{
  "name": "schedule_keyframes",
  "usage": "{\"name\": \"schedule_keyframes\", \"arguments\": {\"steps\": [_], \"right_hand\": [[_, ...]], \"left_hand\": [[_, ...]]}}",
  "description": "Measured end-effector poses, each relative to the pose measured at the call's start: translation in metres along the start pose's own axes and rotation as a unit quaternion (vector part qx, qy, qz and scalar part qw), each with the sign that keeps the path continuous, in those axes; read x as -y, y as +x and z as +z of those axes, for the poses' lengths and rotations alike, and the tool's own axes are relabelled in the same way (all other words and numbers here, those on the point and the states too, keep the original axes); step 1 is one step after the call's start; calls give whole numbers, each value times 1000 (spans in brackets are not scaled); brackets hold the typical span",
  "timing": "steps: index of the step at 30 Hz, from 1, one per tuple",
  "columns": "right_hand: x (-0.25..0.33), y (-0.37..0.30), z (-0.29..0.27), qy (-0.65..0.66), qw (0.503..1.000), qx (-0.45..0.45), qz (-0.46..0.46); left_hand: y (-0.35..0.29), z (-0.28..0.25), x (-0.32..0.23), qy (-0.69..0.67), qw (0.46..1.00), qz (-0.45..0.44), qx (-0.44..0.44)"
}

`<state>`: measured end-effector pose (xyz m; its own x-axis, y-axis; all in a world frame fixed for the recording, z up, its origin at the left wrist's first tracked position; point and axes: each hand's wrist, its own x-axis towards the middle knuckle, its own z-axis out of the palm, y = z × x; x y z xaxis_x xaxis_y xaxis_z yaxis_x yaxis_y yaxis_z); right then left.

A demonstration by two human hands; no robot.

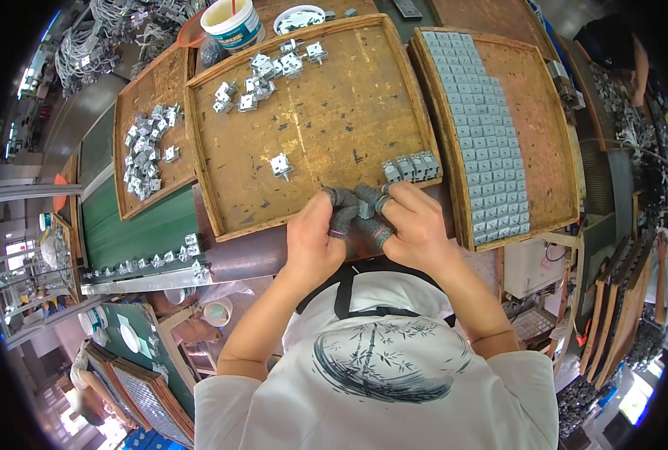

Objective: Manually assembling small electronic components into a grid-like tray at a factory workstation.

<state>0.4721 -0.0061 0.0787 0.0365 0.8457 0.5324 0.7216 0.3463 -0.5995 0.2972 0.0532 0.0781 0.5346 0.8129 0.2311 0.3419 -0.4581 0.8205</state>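
In front of my chest, over the near edge of a wooden tray (364, 127), both hands meet at a small grey metal block (365, 211). My left hand (317, 231) grips it from the left, and my right hand (415, 221) closes on it from the right. Dark grey knit covers wrap the fingers and hide much of the block. Just beyond my right hand, a short row of similar grey blocks (413, 166) stands in the tray's near right corner. A single silvery part with a thin shaft (280, 165) lies further left, and several more silvery parts (263, 71) are heaped at the far side.
At right, another wooden tray (548, 150) holds packed rows of grey blocks (488, 142). The left tray (124, 196) holds piled silvery parts (145, 146). Small parts line the edge of a green belt (139, 232). A white bucket (233, 28) stands behind; other people work at the sides.
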Motion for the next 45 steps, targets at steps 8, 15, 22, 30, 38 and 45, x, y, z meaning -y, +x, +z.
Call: {"name": "schedule_keyframes", "arguments": {"steps": [8,15,22,30,38,45], "right_hand": [[-2,-3,4,-12,1000,13,14],[-4,-3,-1,-38,996,-4,80],[-3,-3,0,38,994,15,101],[-4,-6,1,51,991,28,119],[-4,-8,5,48,991,26,124],[-2,-6,3,5,995,26,92]], "left_hand": [[-3,17,4,-7,998,-23,-53],[0,12,-1,-45,992,-80,-89],[-1,17,3,-358,911,-193,-67],[-3,17,8,-415,884,-209,-53],[-5,20,7,-421,879,-219,-43],[-4,20,4,-390,893,-221,-38]]}}
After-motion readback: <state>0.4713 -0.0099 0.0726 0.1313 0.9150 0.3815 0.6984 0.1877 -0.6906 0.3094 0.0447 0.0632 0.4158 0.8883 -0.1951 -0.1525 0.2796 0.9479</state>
